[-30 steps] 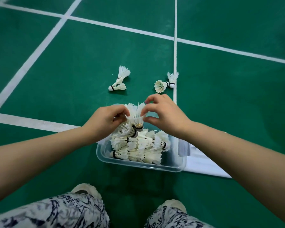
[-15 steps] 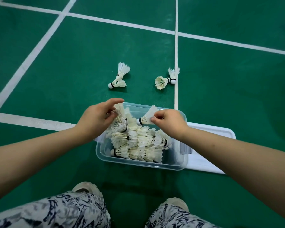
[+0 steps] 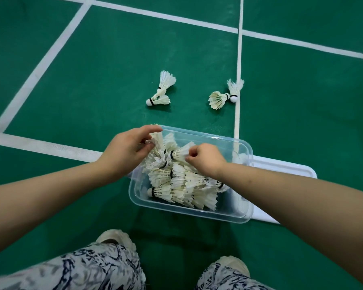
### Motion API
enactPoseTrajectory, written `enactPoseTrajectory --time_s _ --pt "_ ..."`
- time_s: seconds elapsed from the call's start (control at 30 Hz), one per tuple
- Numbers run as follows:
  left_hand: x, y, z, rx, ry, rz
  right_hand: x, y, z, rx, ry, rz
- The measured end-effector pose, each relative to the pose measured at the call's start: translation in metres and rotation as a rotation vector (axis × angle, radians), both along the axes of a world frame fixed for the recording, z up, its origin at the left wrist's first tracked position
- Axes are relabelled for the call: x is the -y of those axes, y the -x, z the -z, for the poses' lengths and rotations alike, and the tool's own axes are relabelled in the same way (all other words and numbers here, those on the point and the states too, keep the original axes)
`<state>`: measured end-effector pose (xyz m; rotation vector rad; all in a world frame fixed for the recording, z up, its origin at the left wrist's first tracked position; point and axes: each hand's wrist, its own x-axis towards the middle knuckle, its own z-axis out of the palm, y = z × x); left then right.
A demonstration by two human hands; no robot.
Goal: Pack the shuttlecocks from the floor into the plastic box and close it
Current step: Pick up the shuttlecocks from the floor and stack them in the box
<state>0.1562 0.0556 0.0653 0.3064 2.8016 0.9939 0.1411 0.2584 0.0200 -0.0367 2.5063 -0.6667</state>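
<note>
A clear plastic box [image 3: 197,213] sits on the green floor in front of my feet, holding a pile of white shuttlecocks [image 3: 182,185]. My left hand [image 3: 126,151] is at the box's far left corner, fingers curled on the feathers of a shuttlecock [image 3: 155,143]. My right hand [image 3: 204,159] is over the pile, pinching the feather end of another shuttlecock [image 3: 179,152] that lies on its side. Two pairs of shuttlecocks lie on the floor beyond the box, a left pair [image 3: 160,93] and a right pair [image 3: 224,96].
The white lid [image 3: 281,170] lies flat on the floor under the box's right side. White court lines [image 3: 40,146] cross the green floor. My patterned trouser legs [image 3: 82,268] and two shoes [image 3: 115,237] are at the bottom.
Both hands have come down from above the box into it. The shuttlecock they held upright now lies on its side on the pile, and the hands have spread apart.
</note>
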Motion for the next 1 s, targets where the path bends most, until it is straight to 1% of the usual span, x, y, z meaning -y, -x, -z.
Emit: enactPoseTrajectory --time_s 0.17,0.23,0.3,0.37,0.43,0.5,0.57,0.7,0.9,1.0 --pt "0.0 -0.003 -0.003 0.012 -0.006 0.018 0.006 0.0 0.001 0.055 -0.128 -0.092" --pt "0.001 -0.004 -0.004 0.008 -0.01 0.023 0.005 0.002 -0.003 0.067 -0.142 -0.114" --pt "0.001 -0.006 -0.004 -0.004 -0.009 0.029 0.003 0.003 -0.011 0.05 -0.114 -0.075" --pt "0.001 -0.007 -0.005 -0.005 -0.014 0.021 0.001 0.002 -0.022 -0.009 -0.078 -0.006" --pt "-0.001 -0.009 -0.007 -0.002 -0.036 0.009 -0.002 0.0 -0.034 -0.114 -0.051 0.011" --pt "-0.005 -0.01 -0.009 0.004 -0.056 0.009 -0.007 -0.006 -0.047 -0.22 -0.025 -0.032" --pt "-0.01 -0.012 -0.01 0.007 -0.067 0.02 -0.011 -0.015 -0.058 -0.284 0.007 -0.088" --pt "-0.025 -0.015 -0.013 0.032 -0.08 0.028 -0.018 -0.04 -0.072 -0.317 0.047 -0.163" --pt "-0.047 -0.023 -0.016 0.052 -0.1 0.03 -0.02 -0.062 -0.075 -0.356 0.102 -0.318" --pt "-0.054 -0.027 -0.018 0.061 -0.097 0.059 -0.022 -0.064 -0.074 -0.413 0.085 -0.392"
